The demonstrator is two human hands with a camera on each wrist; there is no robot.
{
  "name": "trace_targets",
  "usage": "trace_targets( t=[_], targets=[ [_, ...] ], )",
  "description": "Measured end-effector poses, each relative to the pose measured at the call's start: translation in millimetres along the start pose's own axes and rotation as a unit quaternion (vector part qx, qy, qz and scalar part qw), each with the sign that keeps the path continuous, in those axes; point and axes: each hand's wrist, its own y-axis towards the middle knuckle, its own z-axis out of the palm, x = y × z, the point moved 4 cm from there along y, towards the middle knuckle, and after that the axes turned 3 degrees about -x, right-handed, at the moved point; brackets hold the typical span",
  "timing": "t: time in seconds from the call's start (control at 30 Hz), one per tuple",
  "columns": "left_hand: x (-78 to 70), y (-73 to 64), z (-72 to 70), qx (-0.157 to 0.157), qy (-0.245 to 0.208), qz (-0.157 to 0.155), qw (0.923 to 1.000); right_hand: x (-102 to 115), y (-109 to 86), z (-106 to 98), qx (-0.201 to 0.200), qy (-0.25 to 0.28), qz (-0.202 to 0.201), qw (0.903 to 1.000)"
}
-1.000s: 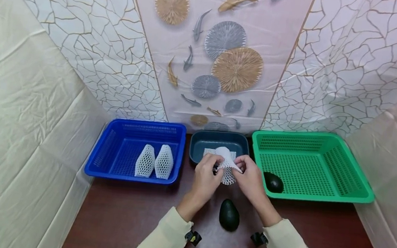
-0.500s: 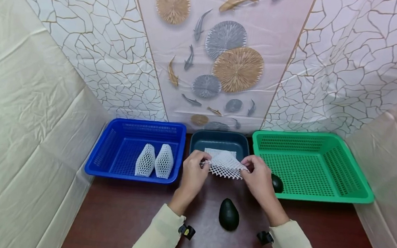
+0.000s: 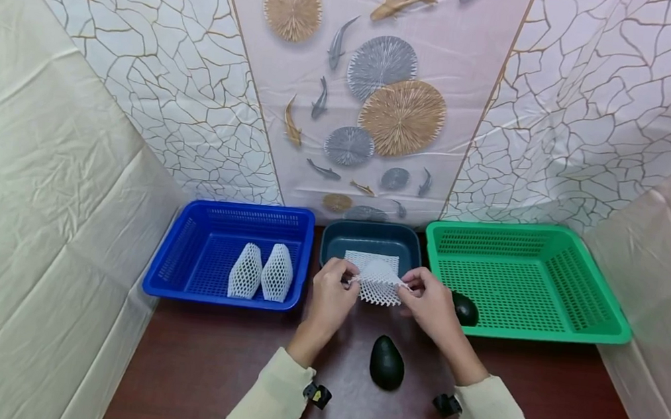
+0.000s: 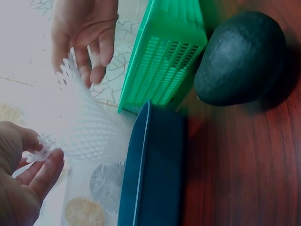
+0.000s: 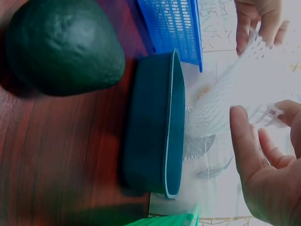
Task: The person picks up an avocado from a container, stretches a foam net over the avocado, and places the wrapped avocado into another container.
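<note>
A white foam net sleeve [image 3: 379,289] is stretched between my two hands over the front of the dark teal tray. My left hand [image 3: 330,297] pinches one side of its edge between thumb and fingers. The opposite side is pinched by my right hand [image 3: 431,310]. In the left wrist view, the sleeve [image 4: 94,127] hangs spread between the hands, above the tabletop. A dark green avocado [image 3: 387,363] lies on the table between my forearms, nearer to me than the sleeve. More white foam netting [image 3: 372,259] lies in the teal tray [image 3: 333,236], partly hidden behind the held sleeve.
On the left, a blue basket [image 3: 186,249] holds two netted pieces [image 3: 246,272] standing side by side. A green basket [image 3: 518,332] stands on the right, with another avocado [image 3: 467,310] in its near left corner. Patterned cloth hangs behind the containers.
My hands have moved apart from their close position, spreading the bunched sleeve wide, then come slightly nearer each other. The avocado on the table has stayed in place.
</note>
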Motion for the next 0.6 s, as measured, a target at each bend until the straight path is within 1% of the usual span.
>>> trace_targets(
  t=[0.03,0.1,0.2,0.27,0.33,0.4,0.47,0.6],
  targets=[
    [-0.9,-0.7,1.9,0.007,-0.005,-0.003,1.0000,1,-0.1,2,0.005,0.011,0.003,0.9999],
    [-3.0,-2.0,5.1,0.022,-0.011,-0.010,0.9996,2,0.3,4,0.001,0.004,0.000,1.0000],
    [-5.8,-3.3,9.2,0.042,-0.011,-0.015,0.9989,5,0.6,5,-0.014,-0.032,-0.018,0.9992],
    [-7.8,-3.7,11.2,0.053,-0.007,-0.009,0.9985,8,0.8,5,-0.025,-0.058,-0.031,0.9975],
    [-9.0,-4.2,13.1,0.062,-0.007,-0.001,0.9981,9,0.9,5,-0.030,-0.071,-0.041,0.9962],
    [-10.4,-4.6,13.5,0.065,-0.014,0.010,0.9977,10,1.1,5,-0.031,-0.073,-0.048,0.9957],
    [-10.4,-5.4,13.7,0.068,-0.025,0.014,0.9973,10,1.2,5,-0.034,-0.072,-0.054,0.9954],
    [-5.8,-7.1,13.9,0.063,-0.040,0.003,0.9972,7,1.0,5,-0.037,-0.063,-0.062,0.9954]
  ],
)
